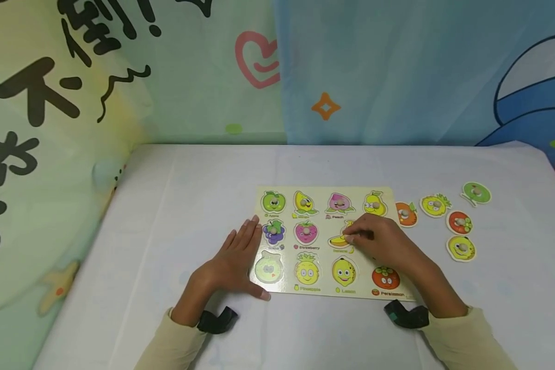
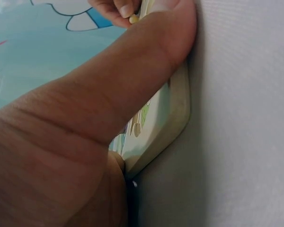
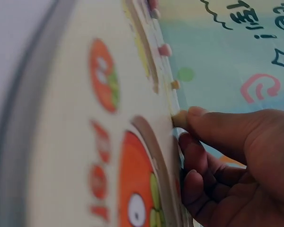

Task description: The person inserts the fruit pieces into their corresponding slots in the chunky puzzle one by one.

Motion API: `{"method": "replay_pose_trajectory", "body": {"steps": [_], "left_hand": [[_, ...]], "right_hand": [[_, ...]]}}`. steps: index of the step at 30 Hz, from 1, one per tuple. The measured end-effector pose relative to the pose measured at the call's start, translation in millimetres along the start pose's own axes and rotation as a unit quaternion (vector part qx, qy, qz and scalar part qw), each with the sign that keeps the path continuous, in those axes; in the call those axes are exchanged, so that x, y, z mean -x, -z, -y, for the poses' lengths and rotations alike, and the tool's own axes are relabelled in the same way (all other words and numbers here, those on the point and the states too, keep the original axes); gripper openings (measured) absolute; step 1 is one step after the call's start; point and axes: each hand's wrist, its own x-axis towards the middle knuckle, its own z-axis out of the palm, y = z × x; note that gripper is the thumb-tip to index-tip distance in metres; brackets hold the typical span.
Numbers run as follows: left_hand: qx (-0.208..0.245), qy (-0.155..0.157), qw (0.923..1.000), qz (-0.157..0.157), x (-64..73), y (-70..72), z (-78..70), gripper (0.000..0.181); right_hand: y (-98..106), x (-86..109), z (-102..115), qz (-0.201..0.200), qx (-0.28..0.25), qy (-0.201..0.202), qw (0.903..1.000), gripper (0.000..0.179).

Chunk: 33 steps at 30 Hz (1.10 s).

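Observation:
A cream fruit puzzle board point(image 1: 289, 226) lies flat on the white table. My right hand point(image 1: 390, 244) pinches the knob of a yellow banana puzzle piece point(image 1: 337, 240) at the banana spot in the middle row. In the right wrist view, the thumb and fingertip close round the small wooden knob point(image 3: 180, 119). My left hand point(image 1: 236, 259) rests along the board's left edge, its fingers straight and its thumb by the lower left corner. Knobbed pieces such as the green apple point(image 1: 273, 202), peach point(image 1: 339, 203) and strawberry point(image 1: 306, 233) sit in the upper two rows.
Right of the board lie several loose pieces: an orange point(image 1: 406, 214), a pineapple point(image 1: 436, 205), a green round one point(image 1: 476, 193), a red one point(image 1: 460, 222) and a yellow one point(image 1: 461, 248). A printed curtain point(image 1: 374, 67) hangs behind the table point(image 1: 189, 174).

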Motion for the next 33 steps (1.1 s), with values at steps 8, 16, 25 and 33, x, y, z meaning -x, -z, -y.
{"method": "replay_pose_trajectory", "body": {"steps": [8,16,25,33], "left_hand": [[-0.003,0.009,0.9999,0.007,-2.7,-2.1,-0.8,0.142],[-0.002,0.009,1.0,0.004,-3.1,-1.9,-1.0,0.142],[-0.002,0.01,0.9999,0.007,-2.3,-2.1,1.4,0.145],[-0.001,-0.001,1.0,-0.003,-1.5,-1.7,0.7,0.145]], "right_hand": [[18.6,8.9,-14.3,-0.039,-0.008,-0.002,0.9992,0.02],[37.7,14.9,-28.5,-0.126,0.006,-0.014,0.9919,0.018],[57.1,19.6,-37.4,-0.172,0.014,-0.111,0.9788,0.033],[57.6,18.5,-48.7,-0.182,0.037,-0.135,0.9733,0.029]]}}
